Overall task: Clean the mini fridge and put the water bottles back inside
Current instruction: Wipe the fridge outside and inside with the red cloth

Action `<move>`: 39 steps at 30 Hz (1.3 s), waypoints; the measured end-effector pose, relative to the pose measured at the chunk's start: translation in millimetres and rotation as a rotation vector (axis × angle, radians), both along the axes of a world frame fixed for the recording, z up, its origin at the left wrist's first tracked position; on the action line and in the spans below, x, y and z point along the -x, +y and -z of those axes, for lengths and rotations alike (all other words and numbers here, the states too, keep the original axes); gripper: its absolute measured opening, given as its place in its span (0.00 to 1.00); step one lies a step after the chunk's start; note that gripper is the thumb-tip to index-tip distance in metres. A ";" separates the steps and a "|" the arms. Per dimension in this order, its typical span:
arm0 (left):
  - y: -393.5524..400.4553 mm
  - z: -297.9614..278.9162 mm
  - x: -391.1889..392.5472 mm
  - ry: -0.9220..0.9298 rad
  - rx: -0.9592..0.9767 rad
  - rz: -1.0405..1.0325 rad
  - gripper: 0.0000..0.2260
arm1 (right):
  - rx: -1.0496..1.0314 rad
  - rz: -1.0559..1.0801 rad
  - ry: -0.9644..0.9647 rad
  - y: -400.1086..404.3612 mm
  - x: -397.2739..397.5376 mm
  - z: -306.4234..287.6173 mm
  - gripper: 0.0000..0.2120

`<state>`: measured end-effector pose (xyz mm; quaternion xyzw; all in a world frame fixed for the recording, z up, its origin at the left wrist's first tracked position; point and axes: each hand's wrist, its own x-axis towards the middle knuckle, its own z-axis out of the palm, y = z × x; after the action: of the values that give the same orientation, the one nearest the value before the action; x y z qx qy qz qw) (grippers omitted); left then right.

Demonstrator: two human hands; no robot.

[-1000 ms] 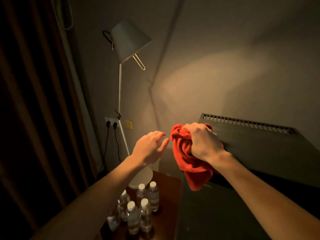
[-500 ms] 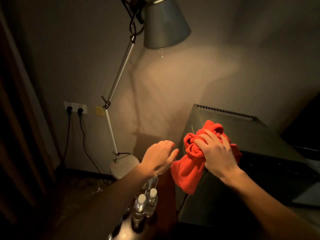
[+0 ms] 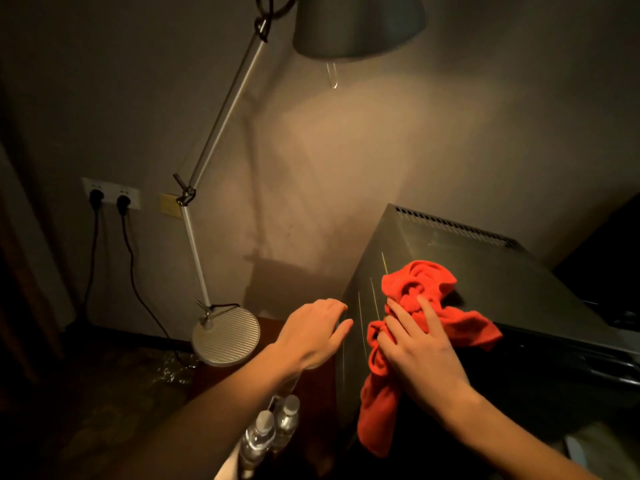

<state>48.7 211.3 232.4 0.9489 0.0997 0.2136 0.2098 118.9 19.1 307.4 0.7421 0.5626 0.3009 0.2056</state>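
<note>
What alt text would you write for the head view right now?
A person's right hand presses a red cloth flat onto the top of a dark mini fridge, part of it hanging down the side. The left hand hovers loosely curled beside it, above capped water bottles near a floor lamp.

The mini fridge (image 3: 485, 289) stands against the wall at the right, with the cloth (image 3: 426, 306) on its top near the left front corner, one end hanging down the side. The right hand (image 3: 420, 348) lies flat on the cloth, and the left hand (image 3: 313, 332) hovers just left of that corner. Left of the fridge stands a side table (image 3: 311, 403) bearing the lamp base (image 3: 227, 336) at the back and the water bottles (image 3: 273, 427) in front, with the wall sockets (image 3: 110, 197) farther left.
</note>
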 end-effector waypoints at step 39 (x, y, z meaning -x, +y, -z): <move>25.2 132.2 -46.0 0.073 0.245 0.058 0.28 | 0.740 0.451 0.027 98.9 -59.5 47.4 0.28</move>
<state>94.7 236.5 100.3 0.9258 0.1052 0.1589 0.3264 178.5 118.1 260.0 0.7265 0.4589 0.0169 0.5111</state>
